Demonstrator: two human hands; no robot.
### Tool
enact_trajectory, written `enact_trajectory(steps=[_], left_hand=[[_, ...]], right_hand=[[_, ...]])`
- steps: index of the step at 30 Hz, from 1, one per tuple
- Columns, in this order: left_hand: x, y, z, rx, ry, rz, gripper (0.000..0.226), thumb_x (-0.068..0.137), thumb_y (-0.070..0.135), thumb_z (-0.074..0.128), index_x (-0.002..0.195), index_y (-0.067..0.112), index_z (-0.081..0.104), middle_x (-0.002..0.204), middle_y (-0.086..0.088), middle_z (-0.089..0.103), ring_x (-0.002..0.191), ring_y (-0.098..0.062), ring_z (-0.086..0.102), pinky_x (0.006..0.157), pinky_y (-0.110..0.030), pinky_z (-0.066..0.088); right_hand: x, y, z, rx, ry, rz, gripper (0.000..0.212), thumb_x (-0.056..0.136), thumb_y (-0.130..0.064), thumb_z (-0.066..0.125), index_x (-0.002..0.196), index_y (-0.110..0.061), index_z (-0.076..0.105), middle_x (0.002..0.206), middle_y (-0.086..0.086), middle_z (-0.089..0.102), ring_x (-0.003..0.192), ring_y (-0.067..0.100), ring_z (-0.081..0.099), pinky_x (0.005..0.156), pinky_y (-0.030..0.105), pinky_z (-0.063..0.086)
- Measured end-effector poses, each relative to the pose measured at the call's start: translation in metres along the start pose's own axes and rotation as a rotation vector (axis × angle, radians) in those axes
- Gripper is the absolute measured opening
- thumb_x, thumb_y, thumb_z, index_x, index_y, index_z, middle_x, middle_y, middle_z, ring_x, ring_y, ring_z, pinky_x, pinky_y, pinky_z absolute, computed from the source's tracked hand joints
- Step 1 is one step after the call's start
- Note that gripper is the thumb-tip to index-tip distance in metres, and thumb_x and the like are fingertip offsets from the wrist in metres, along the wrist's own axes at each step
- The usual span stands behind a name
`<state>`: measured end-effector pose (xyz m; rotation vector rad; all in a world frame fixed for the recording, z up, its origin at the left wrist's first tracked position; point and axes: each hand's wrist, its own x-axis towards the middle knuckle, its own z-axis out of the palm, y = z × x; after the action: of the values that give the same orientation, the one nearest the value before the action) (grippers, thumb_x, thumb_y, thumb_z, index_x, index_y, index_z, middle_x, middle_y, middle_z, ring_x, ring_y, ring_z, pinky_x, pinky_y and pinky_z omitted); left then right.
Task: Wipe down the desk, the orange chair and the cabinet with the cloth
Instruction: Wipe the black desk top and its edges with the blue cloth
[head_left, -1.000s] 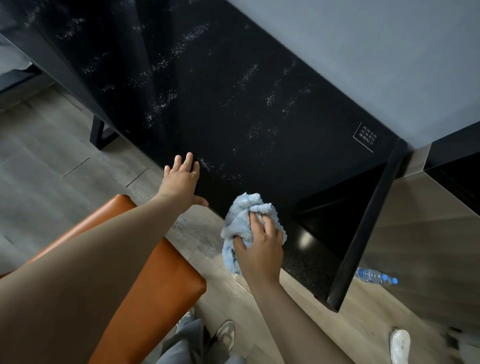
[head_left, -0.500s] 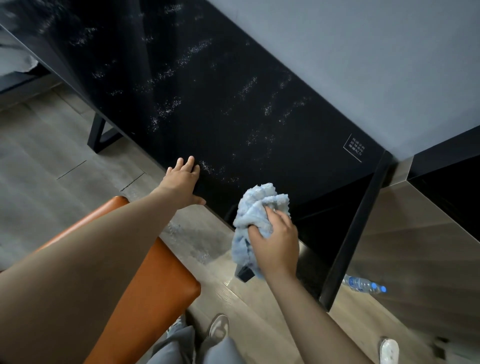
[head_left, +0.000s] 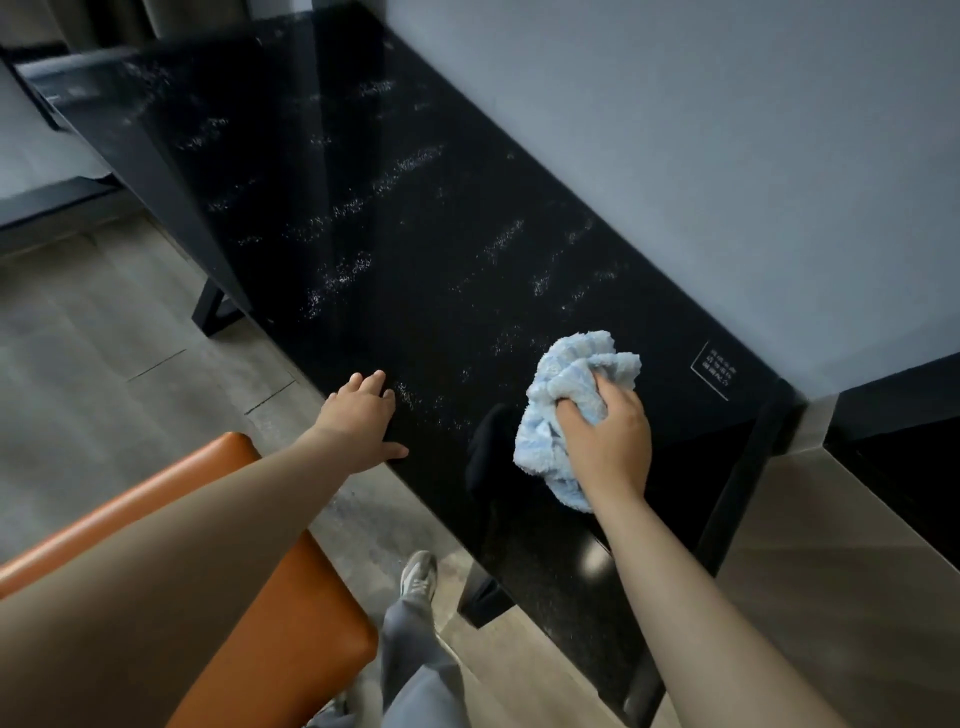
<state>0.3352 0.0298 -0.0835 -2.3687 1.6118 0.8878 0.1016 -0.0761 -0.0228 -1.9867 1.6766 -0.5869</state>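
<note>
Right hand (head_left: 608, 441): fingers clenched round bunched blue cloth (head_left: 569, 410), pressing it on desk top nr right end.
Left hand (head_left: 363, 415): fingers released, spread flat, palm down on front edge of desk; holding nothing.
Desk (head_left: 415, 249): black glossy top, whitish dusty streaks across middle & far part; small white printed label (head_left: 716, 370) just right of cloth.
Orange chair (head_left: 291, 634): lower left, under left forearm, near desk front, not touching it.
Floor (head_left: 93, 364): grey wood planks; one grey shoe (head_left: 418, 574) by desk leg.

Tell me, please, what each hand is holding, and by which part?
The right hand grips the bunched blue cloth around its middle; the left hand holds nothing, resting flat on the desk edge.
</note>
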Motion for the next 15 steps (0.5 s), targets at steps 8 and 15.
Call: enact_trajectory(steps=[8,15], left_hand=[[0.034,0.036,-0.052,-0.140,0.058,-0.056,0.062,0.088,0.051,0.059,0.137,0.016,0.046,0.140,-0.004,0.037,0.126,-0.026,0.040,0.101,-0.039,0.044],[0.089,0.064,-0.084,-0.168,0.084,0.003,0.066,0.089,0.049,0.058,0.142,0.015,0.039,0.145,-0.002,0.036,0.133,-0.025,0.035,0.107,-0.037,0.039]], right_hand=[[0.107,0.013,-0.002,0.026,-0.005,0.027,0.048,0.080,-0.048,0.055,0.123,-0.027,0.059,0.121,-0.004,0.059,0.106,0.019,0.057,0.089,0.042,0.052],[0.199,0.035,-0.003,-0.009,0.008,0.012,0.043,0.082,-0.043,0.058,0.120,-0.024,0.061,0.118,0.000,0.061,0.104,0.024,0.058,0.089,0.044,0.051]])
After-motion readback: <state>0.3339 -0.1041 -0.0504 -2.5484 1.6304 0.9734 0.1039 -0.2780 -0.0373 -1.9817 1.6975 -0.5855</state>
